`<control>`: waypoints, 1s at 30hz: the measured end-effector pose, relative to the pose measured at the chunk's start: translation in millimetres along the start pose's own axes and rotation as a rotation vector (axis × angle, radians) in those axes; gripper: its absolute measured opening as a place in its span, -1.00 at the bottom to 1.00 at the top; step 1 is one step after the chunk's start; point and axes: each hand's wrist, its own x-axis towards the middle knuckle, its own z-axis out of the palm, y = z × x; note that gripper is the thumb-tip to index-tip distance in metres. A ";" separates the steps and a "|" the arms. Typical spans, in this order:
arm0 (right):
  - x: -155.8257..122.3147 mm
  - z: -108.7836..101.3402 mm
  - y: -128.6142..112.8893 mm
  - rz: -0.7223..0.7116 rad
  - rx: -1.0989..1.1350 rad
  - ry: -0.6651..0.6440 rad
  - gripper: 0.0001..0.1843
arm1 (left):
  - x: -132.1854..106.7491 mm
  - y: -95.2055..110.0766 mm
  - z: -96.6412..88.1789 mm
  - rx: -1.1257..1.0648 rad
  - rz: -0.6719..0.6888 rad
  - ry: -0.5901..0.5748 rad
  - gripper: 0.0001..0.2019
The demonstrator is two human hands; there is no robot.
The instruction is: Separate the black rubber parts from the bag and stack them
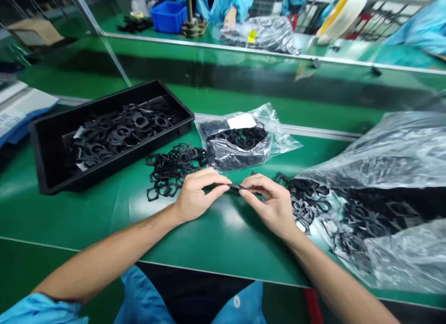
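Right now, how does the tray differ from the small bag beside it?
The tray is rigid and black; the small bag is soft, clear and crumpled. The tray is larger than the bag. Both rest on the green table and hold black parts.

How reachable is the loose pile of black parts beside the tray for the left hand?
Probably yes: the left hand lies right beside the pile, nothing between them. But it and the right hand pinch a small black part, so it is occupied.
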 end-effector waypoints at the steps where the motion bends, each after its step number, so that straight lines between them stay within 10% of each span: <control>1: 0.4 -0.1 -0.1 0.001 0.000 -0.020 -0.84 | -0.4 -0.7 0.9 -0.021 -0.022 -0.005 -0.94; 18: 5.6 6.8 -2.4 0.341 0.296 -0.041 -0.55 | -3.3 -10.1 9.1 -0.368 -0.490 -0.054 -0.79; 30: 3.6 9.3 -5.6 0.287 0.237 0.053 -0.54 | 2.5 -10.7 7.9 -0.594 -0.648 -0.043 -0.58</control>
